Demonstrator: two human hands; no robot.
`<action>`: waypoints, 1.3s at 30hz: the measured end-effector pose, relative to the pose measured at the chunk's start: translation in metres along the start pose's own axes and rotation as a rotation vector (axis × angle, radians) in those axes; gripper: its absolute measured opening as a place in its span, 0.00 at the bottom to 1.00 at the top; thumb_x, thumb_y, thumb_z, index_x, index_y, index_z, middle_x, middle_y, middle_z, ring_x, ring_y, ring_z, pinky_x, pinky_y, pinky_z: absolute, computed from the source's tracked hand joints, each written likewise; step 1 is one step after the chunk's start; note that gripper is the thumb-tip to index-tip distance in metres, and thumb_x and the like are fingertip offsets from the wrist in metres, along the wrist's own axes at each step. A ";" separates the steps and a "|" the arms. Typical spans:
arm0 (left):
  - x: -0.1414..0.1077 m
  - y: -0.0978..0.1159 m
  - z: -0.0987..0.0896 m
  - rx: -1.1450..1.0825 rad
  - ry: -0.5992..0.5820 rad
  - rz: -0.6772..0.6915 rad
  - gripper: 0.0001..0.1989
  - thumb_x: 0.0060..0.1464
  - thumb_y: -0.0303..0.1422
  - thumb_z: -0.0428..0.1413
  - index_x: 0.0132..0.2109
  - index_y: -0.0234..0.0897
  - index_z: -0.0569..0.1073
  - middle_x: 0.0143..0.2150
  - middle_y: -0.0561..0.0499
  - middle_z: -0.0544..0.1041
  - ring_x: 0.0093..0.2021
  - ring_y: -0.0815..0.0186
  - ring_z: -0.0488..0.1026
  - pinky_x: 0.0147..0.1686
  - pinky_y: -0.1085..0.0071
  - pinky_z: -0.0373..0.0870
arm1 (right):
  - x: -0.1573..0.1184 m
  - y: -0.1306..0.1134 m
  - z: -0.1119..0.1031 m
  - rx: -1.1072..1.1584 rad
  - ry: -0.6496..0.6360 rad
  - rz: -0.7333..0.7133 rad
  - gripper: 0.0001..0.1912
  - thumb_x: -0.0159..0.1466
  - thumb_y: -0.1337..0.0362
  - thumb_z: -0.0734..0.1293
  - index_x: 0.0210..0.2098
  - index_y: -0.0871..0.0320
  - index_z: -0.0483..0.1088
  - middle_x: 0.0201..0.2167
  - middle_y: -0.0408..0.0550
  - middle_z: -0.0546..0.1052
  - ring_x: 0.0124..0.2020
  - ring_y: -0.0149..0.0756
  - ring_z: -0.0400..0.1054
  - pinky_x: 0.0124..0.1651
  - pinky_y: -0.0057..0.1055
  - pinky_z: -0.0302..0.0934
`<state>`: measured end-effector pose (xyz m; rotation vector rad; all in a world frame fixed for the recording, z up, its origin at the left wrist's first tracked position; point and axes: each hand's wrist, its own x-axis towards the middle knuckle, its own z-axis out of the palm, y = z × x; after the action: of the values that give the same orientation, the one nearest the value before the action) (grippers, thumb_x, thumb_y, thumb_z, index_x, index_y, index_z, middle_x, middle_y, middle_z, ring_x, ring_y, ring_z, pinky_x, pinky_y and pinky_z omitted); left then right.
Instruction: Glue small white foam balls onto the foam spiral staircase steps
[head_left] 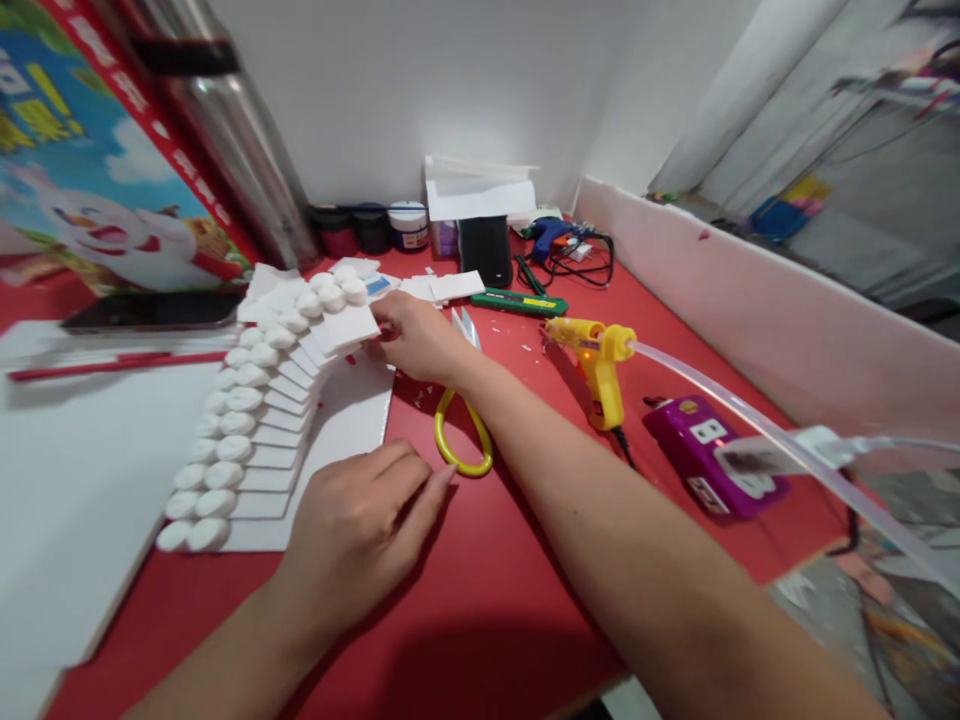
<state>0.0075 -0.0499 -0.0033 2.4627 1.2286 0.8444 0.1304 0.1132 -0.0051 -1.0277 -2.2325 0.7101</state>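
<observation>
A white curved staircase model point(274, 440) stands on a white board, edged by two rows of round white discs point(244, 400). My right hand point(412, 335) reaches to the staircase's upper end, its fingertips partly hidden at the edge of the top step; what they pinch, if anything, cannot be made out. On the red table, my left hand point(364, 515) rests near the lower steps, fingers curled together and thumb pointing right, with no object visible in it. Scissors with yellow handles point(465, 470) lie between my hands, partly under my right forearm.
A yellow glue gun point(596, 360) and a purple power socket point(705, 450) are at the right. Behind are a green cutter point(519, 302), paint jars point(371, 230) and a steel bottle point(247, 150). White sheets point(90, 450) lie left.
</observation>
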 end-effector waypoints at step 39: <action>0.000 0.000 0.002 -0.004 0.002 -0.010 0.15 0.68 0.31 0.52 0.30 0.35 0.71 0.27 0.53 0.69 0.25 0.69 0.67 0.29 0.69 0.60 | 0.000 0.005 0.004 -0.019 0.002 -0.001 0.03 0.63 0.67 0.67 0.33 0.59 0.72 0.38 0.49 0.73 0.42 0.39 0.67 0.48 0.33 0.59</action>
<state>0.0086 -0.0494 -0.0049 2.4513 1.2380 0.8455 0.1302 0.1158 -0.0111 -1.0353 -2.2416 0.6885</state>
